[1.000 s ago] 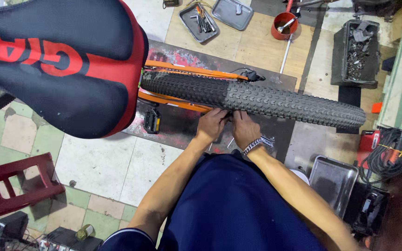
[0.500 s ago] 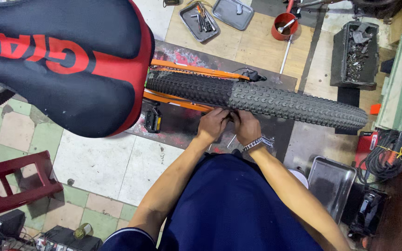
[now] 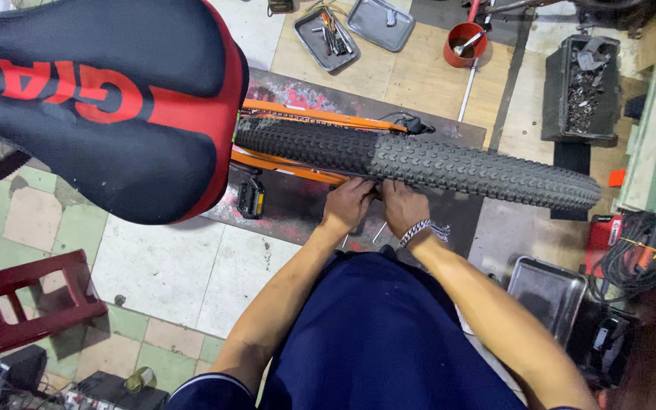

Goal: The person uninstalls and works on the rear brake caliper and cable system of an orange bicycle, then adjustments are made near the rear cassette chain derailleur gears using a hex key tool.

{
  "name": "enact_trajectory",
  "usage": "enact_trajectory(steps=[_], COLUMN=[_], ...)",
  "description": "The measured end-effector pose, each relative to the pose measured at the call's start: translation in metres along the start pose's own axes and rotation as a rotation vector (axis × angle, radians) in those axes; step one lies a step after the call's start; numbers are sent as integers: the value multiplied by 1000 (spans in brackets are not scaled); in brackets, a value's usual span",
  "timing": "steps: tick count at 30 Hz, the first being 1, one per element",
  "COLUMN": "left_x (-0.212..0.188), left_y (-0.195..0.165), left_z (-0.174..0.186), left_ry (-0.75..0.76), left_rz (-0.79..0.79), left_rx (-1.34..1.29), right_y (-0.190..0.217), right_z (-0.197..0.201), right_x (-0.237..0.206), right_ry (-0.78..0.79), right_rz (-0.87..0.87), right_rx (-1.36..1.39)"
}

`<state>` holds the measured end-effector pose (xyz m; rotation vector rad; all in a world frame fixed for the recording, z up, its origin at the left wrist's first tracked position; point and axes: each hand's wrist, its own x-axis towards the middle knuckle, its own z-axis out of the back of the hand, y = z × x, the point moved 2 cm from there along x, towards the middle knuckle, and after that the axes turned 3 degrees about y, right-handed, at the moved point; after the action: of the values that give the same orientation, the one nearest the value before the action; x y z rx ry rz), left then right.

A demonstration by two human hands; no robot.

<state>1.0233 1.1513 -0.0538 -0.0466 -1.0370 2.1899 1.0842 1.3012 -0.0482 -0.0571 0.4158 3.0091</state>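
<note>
A maroon stool (image 3: 17,304) stands on the tiled floor, metal trays (image 3: 328,34) and a red can (image 3: 465,44) beyond.

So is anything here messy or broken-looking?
Nothing looks broken. The left hand and right hand press the near side of the knobby tyre. The grey mat under the orange frame is blotched with red paint, and the black bin holds a jumble of metal scraps.
</note>
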Motion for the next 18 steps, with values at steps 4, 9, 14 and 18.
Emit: enact_trajectory(steps=[4,9,14,18], left_x=[-1,1,1,-1], left_y=[-1,-1,-3,-3], left_z=[1,3,3,2], left_ry=[20,38,3,-4], left_rz=[12,35,-35,-2], left_rx=[-9,-19,-4,2], right_y=[-2,1,1,6], right_z=[8,17,16,21], right_x=[0,-3,2,3], right_ry=[-3,3,66,1], right_rz=[-11,80,-33,46], right_rx=[25,100,39,98])
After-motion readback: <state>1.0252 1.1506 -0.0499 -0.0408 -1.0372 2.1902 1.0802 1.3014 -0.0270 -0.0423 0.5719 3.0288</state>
